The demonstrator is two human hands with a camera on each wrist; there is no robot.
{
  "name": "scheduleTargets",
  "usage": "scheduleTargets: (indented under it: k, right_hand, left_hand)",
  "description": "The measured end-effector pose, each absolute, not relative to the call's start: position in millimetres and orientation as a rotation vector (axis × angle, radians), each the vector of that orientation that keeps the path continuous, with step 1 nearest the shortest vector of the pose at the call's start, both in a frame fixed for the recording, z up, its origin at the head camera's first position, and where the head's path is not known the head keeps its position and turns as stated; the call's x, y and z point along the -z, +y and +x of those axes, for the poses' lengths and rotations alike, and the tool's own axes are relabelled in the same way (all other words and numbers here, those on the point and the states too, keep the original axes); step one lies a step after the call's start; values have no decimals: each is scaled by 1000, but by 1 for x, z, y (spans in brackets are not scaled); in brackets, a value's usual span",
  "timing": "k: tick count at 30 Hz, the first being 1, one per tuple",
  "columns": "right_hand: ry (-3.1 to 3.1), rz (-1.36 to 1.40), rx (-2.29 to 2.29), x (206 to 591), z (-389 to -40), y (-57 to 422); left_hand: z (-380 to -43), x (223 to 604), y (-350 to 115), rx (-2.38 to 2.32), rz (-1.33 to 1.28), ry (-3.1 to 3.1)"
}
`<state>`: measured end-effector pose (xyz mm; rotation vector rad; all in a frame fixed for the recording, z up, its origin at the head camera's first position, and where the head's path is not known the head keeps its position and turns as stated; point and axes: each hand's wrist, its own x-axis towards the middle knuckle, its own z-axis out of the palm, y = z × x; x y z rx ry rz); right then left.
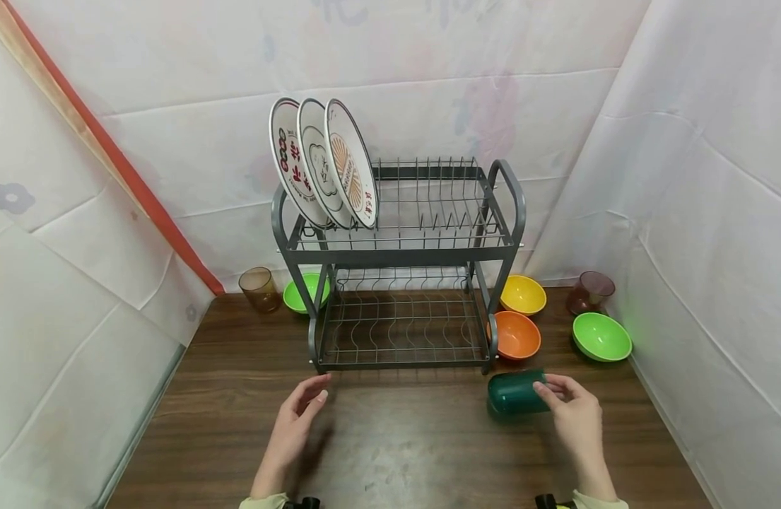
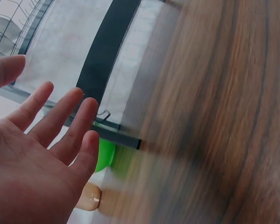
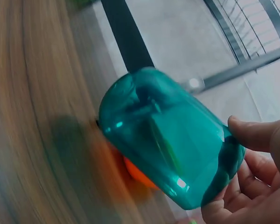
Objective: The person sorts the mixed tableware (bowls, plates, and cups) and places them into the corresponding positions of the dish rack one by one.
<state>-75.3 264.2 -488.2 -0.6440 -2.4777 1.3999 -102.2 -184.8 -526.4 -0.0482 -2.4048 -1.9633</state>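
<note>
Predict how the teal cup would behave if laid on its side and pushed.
The teal cup would probably roll, given its rounded side. Its glossy surface may be slippery. It seems stiff: its outline shows no visible dent.

Pale-green sleeves (image 1: pixel 264 502), black wrist gear (image 1: pixel 310 502)

From the left hand (image 1: pixel 292 418), the tabletop (image 1: pixel 403 445) affords passage toward three o'clock until the green cup (image 1: pixel 516 393); the rack (image 1: pixel 399 257) obstructs one o'clock.

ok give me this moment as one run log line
right grip: holds green cup sideways | left grip: empty | dish rack: three plates on upper tier, left side
</note>
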Motion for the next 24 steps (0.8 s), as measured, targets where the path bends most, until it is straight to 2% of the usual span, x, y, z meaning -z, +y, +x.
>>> scheduleTargets:
  k: [24]
  right_hand:
    - [-2242, -458, -2205, 505, -84, 172]
  left_hand:
    - [-89, 535, -121, 2255, -575, -2422]
